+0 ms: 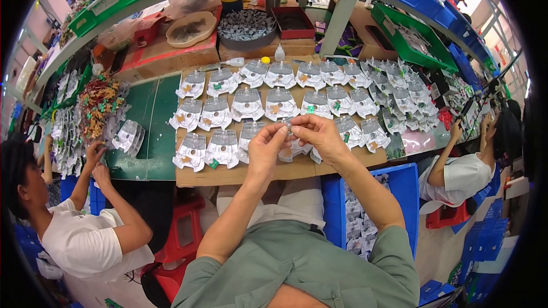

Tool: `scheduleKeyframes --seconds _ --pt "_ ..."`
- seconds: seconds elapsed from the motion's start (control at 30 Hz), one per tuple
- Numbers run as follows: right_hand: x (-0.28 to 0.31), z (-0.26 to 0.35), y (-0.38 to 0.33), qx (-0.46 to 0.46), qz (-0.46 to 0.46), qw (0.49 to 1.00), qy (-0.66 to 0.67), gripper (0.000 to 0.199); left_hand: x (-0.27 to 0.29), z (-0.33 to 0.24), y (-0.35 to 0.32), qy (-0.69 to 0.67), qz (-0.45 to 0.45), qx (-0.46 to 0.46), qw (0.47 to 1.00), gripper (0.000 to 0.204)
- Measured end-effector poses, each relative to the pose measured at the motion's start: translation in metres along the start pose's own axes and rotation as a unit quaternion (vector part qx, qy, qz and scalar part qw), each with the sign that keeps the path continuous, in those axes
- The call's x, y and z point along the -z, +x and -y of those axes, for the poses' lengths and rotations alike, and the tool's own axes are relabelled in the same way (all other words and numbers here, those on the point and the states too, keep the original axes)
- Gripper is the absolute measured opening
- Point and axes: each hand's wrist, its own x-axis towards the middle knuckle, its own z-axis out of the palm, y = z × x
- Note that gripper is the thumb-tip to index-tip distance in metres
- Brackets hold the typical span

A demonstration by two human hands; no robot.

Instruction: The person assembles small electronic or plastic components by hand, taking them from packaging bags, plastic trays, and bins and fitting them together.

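My left hand [266,147] and my right hand [321,135] meet over the middle of a cardboard sheet [228,179]. Both are closed, thumbs and fingertips pinching a small greyish part [289,128] between them; its kind is too small to make out. Under and around them lie rows of grey-and-white plastic housings [248,104], each with a round hole. Some carry small green pieces [214,163], others brown ones. My hands hide part of the nearest row. Behind the far row stand a small white dropper bottle [279,53] and a yellow cap [265,60].
More housings [402,100] are heaped at right. A round tub of metal parts [246,27] and a red tray [293,22] stand at the back, beneath a shelf post [344,11]. A blue bin [406,194] sits by my right arm. Co-workers [91,228] work on either side.
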Motion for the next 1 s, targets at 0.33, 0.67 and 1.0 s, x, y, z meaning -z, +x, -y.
scheduleKeyframes --seconds 0.33,0.67,1.0 --pt "-0.006 -0.008 -0.005 0.063 -0.007 0.992 -0.111 0.034 0.001 0.013 -0.009 -0.029 -0.018 -0.038 0.999 0.023" --pt "-0.008 -0.004 -0.011 -0.017 -0.005 0.995 -0.102 0.026 0.003 0.014 -0.016 -0.037 -0.038 -0.060 0.997 0.022" --pt "-0.013 -0.010 -0.022 0.038 -0.040 0.985 -0.163 0.017 -0.002 0.006 -0.019 -0.091 -0.036 -0.019 0.995 0.021"
